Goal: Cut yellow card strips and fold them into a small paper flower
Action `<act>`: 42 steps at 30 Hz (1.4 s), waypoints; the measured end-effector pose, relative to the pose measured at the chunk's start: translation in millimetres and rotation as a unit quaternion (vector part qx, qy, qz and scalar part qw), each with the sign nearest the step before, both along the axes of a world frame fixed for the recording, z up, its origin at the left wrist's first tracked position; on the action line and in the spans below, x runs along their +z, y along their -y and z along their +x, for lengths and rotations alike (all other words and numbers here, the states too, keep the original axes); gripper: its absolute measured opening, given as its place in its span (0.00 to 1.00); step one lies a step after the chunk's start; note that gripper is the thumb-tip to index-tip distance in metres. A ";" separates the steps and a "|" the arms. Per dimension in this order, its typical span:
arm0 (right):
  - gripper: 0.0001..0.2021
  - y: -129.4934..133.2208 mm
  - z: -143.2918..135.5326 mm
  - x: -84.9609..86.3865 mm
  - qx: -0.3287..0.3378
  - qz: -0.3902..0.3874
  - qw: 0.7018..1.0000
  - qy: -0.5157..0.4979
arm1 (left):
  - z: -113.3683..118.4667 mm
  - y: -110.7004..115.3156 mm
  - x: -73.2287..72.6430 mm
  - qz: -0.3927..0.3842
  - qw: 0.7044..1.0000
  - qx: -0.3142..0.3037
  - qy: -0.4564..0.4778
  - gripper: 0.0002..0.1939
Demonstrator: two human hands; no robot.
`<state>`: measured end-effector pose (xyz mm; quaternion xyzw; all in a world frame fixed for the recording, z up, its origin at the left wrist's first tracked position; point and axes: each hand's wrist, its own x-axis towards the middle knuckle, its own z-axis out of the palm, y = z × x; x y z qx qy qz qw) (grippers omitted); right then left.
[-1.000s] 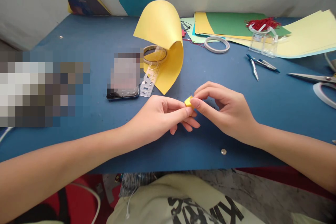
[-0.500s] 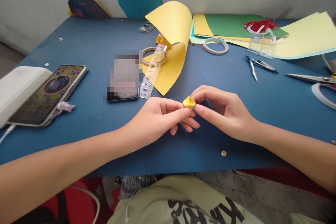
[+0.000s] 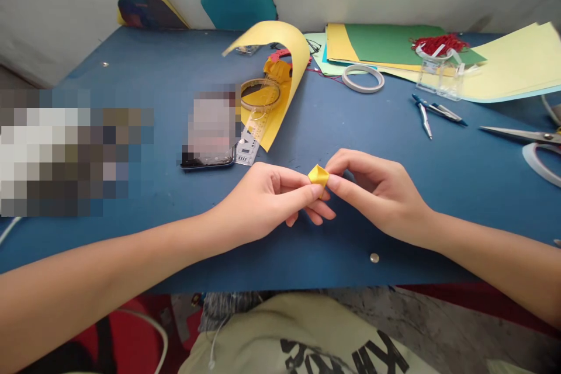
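Note:
A small folded yellow paper piece (image 3: 318, 175), five-sided in outline, is held above the front part of the blue table. My left hand (image 3: 280, 194) pinches its lower left side between thumb and forefinger, the other fingers bent below. On the right side, my right hand (image 3: 379, 196) has thumb and forefinger closed on the edge of the same piece. Beyond my hands a curled yellow paper sheet (image 3: 299, 58) stands on the table, with a tape roll (image 3: 260, 95) and a clear stencil ruler (image 3: 249, 146) by it.
A phone (image 3: 209, 160) lies left of the ruler, partly blurred. Several coloured sheets (image 3: 394, 41), another tape roll (image 3: 363, 89), pens (image 3: 438, 111), scissors (image 3: 517, 133) and a clear box with red thread (image 3: 439, 47) spread across the right. A pearly button-like disc (image 3: 374, 258) sits near the front edge.
The curled yellow sheet has sagged, its loose upper end dropping left and down. My hands still grip the folded paper, nearly in place; the view has shifted slightly.

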<state>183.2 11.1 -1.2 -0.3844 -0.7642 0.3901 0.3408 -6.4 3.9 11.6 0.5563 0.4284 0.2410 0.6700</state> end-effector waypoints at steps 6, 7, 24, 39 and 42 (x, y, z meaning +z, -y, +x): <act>0.09 -1.4 1.2 0.5 0.026 -0.014 1.000 -0.006 | 0.8 2.6 0.6 0.031 0.999 0.024 -0.029 0.09; 0.09 -1.9 1.0 0.8 0.033 -0.011 0.999 -0.007 | 1.1 3.5 0.6 0.038 0.998 0.028 -0.035 0.09; 0.14 -4.7 -1.6 0.8 0.009 -0.096 0.995 -0.021 | 0.9 8.1 -6.6 0.109 0.993 0.012 -0.051 0.11; 0.04 -5.4 -0.4 -9.1 0.035 -0.076 0.995 -0.063 | -1.5 7.9 -11.1 0.205 0.973 0.007 -0.109 0.12; 0.03 -6.6 -0.8 -10.0 0.039 -0.090 0.992 -0.084 | -0.7 6.8 -11.5 0.205 0.973 0.005 -0.107 0.12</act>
